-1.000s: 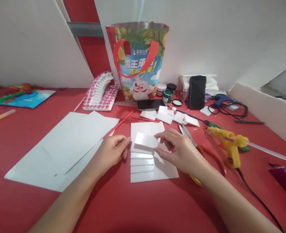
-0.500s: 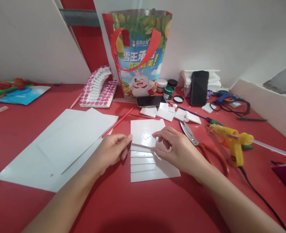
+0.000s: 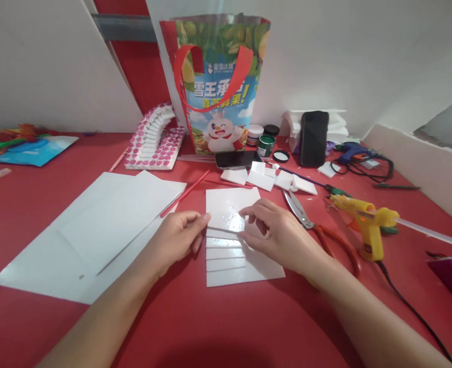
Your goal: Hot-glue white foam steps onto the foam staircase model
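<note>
A stack of white foam board pieces, stepped like stairs, lies on a white foam board base [image 3: 266, 268] in front of me. My left hand [image 3: 185, 232] pinches the left edge of the uppermost foam board piece [image 3: 226, 212], fingers curled. On the opposite edge, my right hand [image 3: 275, 230] has thumb and index finger bent around the same piece. Several lower steps [image 3: 226, 253] show below it, each front edge set back from the one beneath. Beyond the right hand lie scissors [image 3: 321, 235] with orange handles. Large white foam board sheets [image 3: 76, 230] lie left of my left hand.
A yellow hot glue gun [image 3: 367, 220] with a glue stick and cord stands at right. Behind are a printed bag [image 3: 221, 102], paint jars [image 3: 266, 145], a leaning phone [image 3: 313, 138], small white board pieces [image 3: 262, 179] and a pink-dotted stair model [image 3: 155, 138].
Both hands stay on the top foam board piece in nearly the same place. The whole view has shifted very slightly; nothing else has visibly moved.
</note>
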Tool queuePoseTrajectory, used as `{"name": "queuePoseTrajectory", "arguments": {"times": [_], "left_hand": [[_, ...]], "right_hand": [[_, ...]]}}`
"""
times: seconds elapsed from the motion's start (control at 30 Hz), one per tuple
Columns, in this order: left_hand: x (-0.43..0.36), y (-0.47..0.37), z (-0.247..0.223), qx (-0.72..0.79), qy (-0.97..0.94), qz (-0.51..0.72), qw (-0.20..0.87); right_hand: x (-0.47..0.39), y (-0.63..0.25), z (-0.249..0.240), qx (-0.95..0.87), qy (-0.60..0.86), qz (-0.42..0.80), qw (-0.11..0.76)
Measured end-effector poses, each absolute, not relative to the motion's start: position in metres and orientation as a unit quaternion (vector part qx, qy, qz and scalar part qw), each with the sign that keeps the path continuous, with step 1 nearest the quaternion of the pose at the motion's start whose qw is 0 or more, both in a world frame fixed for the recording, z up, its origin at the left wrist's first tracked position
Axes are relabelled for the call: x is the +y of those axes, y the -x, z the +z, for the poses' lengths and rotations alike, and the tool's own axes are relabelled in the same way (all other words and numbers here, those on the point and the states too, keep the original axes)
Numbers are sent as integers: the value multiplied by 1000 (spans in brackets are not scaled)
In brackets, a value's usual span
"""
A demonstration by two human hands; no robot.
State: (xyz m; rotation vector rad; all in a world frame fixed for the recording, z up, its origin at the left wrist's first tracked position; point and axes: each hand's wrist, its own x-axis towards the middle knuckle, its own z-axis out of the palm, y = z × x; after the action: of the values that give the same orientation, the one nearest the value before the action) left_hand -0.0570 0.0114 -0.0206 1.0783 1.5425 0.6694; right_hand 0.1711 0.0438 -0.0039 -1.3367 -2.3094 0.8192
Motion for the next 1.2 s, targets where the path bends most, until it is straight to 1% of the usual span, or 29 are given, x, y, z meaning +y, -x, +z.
{"name": "queuePoseTrajectory", "arguments": {"times": [1.0,1.1,1.2], "left_hand": [[12,55,-21,661,-454,275,530],[11,56,-22,659,-453,273,534],[12,57,-23,659,-453,270,536]], "right_hand": [[44,-171,-5,-812,470,302,171],[45,-175,-4,-807,473,296,193],[49,-181,-5,-758,518,320,234]]}}
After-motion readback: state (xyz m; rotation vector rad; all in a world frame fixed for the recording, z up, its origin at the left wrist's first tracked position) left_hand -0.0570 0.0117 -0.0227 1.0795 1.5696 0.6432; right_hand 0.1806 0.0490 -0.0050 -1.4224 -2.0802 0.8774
